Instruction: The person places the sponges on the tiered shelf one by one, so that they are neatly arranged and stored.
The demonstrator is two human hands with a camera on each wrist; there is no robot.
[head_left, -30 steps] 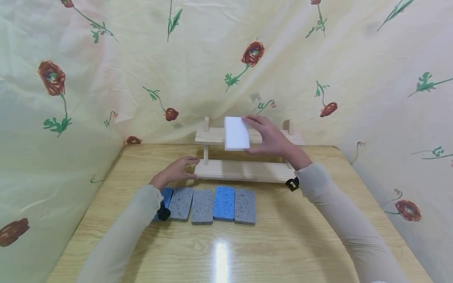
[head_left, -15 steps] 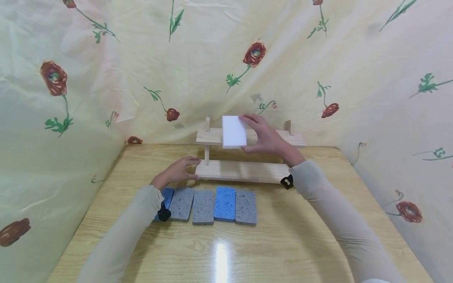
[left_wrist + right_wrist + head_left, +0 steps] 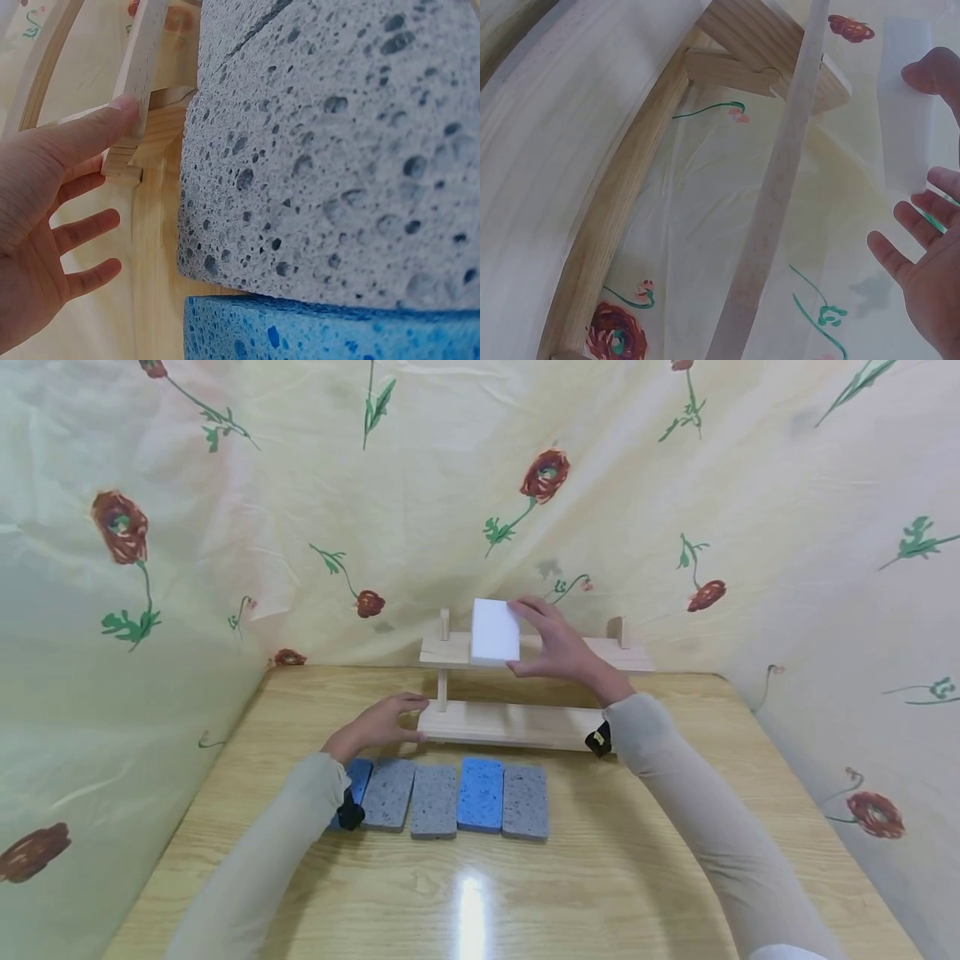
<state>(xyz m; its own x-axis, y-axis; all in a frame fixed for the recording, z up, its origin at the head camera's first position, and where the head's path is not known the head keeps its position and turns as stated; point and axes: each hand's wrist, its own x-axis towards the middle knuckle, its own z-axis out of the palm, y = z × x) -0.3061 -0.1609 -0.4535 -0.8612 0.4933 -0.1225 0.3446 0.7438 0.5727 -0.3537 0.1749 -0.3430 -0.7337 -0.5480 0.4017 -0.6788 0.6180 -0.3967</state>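
Observation:
My right hand (image 3: 557,643) pinches a smooth white rectangular block (image 3: 495,632) by its right side, between thumb and fingers. The block overlaps the upper board of a two-tier wooden shelf (image 3: 517,724) in the head view. In the right wrist view the white block (image 3: 905,105) appears beyond the board's edge, with the thumb across its face. My left hand (image 3: 380,720) holds the left end of the lower board, thumb at the front corner and fingers at the back. The left wrist view has the left thumb (image 3: 97,133) on the board's edge and the other fingers spread.
In front of the shelf lies a row of speckled sponges, including a grey sponge (image 3: 433,802) and a blue sponge (image 3: 481,795). Another blue sponge (image 3: 358,779) is partly hidden by the left wrist. Flowered cloth (image 3: 337,485) surrounds the wooden table (image 3: 570,893).
My right hand has carried the white block slightly left and farther back over the upper board. The left hand keeps its place at the shelf's end. The head view has shifted a little.

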